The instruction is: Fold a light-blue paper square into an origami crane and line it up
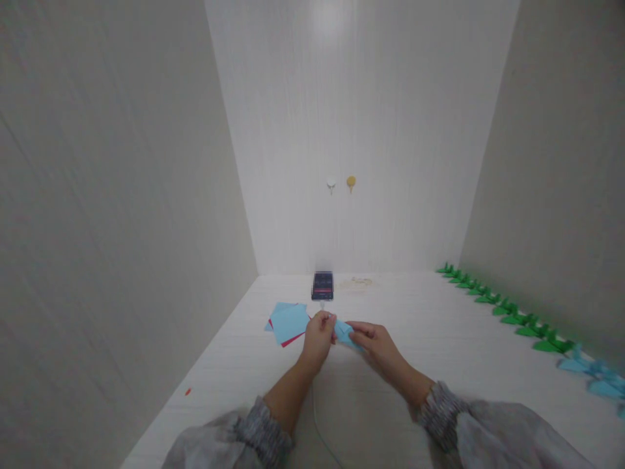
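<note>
Both hands meet over the middle of the white table (pixel 439 326), pinching a small folded piece of light blue paper (pixel 346 333) between them. My left hand (pixel 318 340) grips its left end with fingers curled. My right hand (pixel 377 345) holds the right end, fingers closed on it. Just left of the hands lies a small stack of paper sheets (pixel 289 322), light blue on top with a red one showing beneath.
A dark phone (pixel 323 286) lies behind the hands with a thin cable running toward me. A row of green folded paper figures (pixel 508 314) lines the right wall, followed by light blue ones (pixel 593 371). Walls close in left, right and behind. A tiny red scrap (pixel 188 391) lies at the left.
</note>
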The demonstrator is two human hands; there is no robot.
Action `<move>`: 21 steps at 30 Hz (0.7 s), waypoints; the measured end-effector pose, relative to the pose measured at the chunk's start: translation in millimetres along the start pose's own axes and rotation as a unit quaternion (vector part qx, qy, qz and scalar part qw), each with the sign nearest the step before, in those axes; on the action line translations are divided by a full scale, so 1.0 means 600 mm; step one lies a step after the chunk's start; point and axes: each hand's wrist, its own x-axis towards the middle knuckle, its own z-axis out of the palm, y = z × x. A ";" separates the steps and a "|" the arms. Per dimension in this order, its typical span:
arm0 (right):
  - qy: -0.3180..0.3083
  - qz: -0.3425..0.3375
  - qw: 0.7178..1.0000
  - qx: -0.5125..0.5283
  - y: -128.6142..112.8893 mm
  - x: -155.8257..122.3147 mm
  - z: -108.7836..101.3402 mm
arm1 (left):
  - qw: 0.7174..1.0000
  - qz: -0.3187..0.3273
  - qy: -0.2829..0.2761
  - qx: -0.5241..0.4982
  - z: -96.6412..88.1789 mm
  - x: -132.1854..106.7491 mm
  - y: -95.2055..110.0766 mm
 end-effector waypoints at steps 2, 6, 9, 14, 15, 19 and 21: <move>-0.014 -0.021 0.999 0.020 0.001 0.001 0.000 | 1.000 -0.010 0.002 -0.021 0.000 0.001 0.001; 0.009 -0.021 1.000 0.006 0.004 0.003 -0.002 | 0.998 -0.020 -0.005 -0.051 0.003 0.001 0.001; 0.012 -0.022 1.000 -0.015 0.006 0.003 -0.003 | 0.997 -0.030 -0.015 -0.076 0.005 0.001 0.002; 0.023 -0.035 0.998 -0.038 0.008 0.004 -0.004 | 0.995 -0.043 -0.033 -0.085 0.005 0.001 0.002; 0.026 -0.036 0.998 -0.045 0.009 0.004 -0.004 | 0.996 -0.045 -0.033 -0.076 0.005 0.001 0.001; 0.026 -0.036 0.997 -0.062 0.010 0.004 -0.004 | 0.997 -0.052 -0.042 -0.050 0.001 0.003 -0.005; 0.024 -0.036 0.997 -0.063 0.011 0.004 -0.004 | 0.996 -0.054 -0.046 -0.048 0.000 0.003 -0.008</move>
